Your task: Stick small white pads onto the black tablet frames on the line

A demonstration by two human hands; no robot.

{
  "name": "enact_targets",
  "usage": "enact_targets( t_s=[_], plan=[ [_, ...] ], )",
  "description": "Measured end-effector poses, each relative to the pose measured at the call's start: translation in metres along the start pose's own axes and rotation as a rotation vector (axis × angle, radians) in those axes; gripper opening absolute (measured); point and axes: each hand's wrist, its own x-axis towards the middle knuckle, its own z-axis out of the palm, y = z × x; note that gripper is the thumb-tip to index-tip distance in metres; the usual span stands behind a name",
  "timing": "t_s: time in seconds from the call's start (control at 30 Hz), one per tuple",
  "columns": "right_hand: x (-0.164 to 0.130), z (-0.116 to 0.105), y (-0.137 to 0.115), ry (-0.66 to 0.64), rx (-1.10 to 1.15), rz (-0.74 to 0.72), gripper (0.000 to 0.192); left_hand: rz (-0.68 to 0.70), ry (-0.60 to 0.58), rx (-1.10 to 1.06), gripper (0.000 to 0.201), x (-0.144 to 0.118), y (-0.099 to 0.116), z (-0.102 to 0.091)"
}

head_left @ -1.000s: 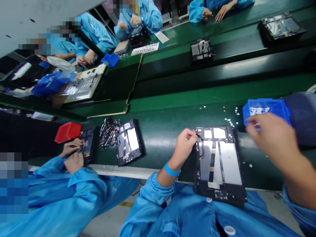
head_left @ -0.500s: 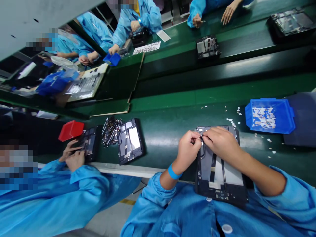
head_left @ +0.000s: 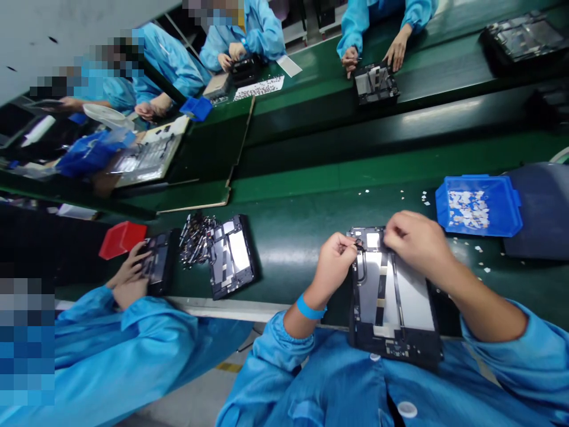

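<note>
An opened tablet-like device (head_left: 415,299), with pale panels, a dark frame and flat ribbon strips, lies at the bench edge in front of me. At its upper left corner, my left hand (head_left: 334,259) pinches the end of a thin black cable (head_left: 364,273), whose loop hangs down over the device's left side. My right hand (head_left: 415,240) is closed above the upper right corner, thumb and fingers pressed together. Whatever is between those fingertips is hidden. A small white square (head_left: 373,240) shows on the device between both hands.
A blue bin (head_left: 511,219) of white scraps stands at right, with scraps scattered around it. To the left are another opened device (head_left: 231,255), a pile of small dark parts (head_left: 195,240) and a red bin (head_left: 122,240). A co-worker's hands (head_left: 128,279) work beside me.
My right hand has moved away from the left one, up and to the right. The left hand stays at the cable. Across the bench, a co-worker's hands have come down to a device.
</note>
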Motion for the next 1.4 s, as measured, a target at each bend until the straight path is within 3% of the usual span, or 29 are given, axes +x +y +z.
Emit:
enact_targets(
  t_s=[0.17,0.23,0.33,0.4,0.5,0.6,0.97,1.2,1.4],
  plan=[
    [-0.013,-0.066,0.053,0.151,-0.471,0.417,0.026,-0.013,-0.014,0.055,0.003,-0.002,0.005,-0.004],
    [-0.014,-0.074,0.055,0.142,-0.48,0.411,0.027,0.053,-0.053,0.185,0.009,-0.003,0.01,-0.009],
    [-0.006,-0.055,0.026,-0.044,-0.193,0.201,0.028,0.249,0.005,0.391,0.009,0.0,0.016,-0.022],
    [0.005,-0.033,0.0,-0.205,-0.057,0.159,0.028,0.38,0.074,0.522,0.01,0.005,0.016,-0.033],
    [0.027,-0.004,-0.026,-0.339,-0.049,0.197,0.033,0.517,0.045,0.711,0.014,0.012,0.013,-0.045],
    [0.042,0.009,-0.033,-0.414,-0.117,0.202,0.032,0.608,-0.047,0.851,0.017,0.015,0.009,-0.048],
    [0.051,0.014,-0.031,-0.454,-0.203,0.278,0.028,0.705,-0.176,1.092,0.032,0.019,0.004,-0.04],
    [0.058,0.011,-0.027,-0.511,-0.202,0.224,0.031,0.716,-0.19,1.243,0.033,0.021,0.005,-0.037],
    [0.049,0.014,-0.021,-0.45,-0.238,0.137,0.028,0.858,-0.227,1.505,0.038,0.015,0.009,-0.039]
  ],
)
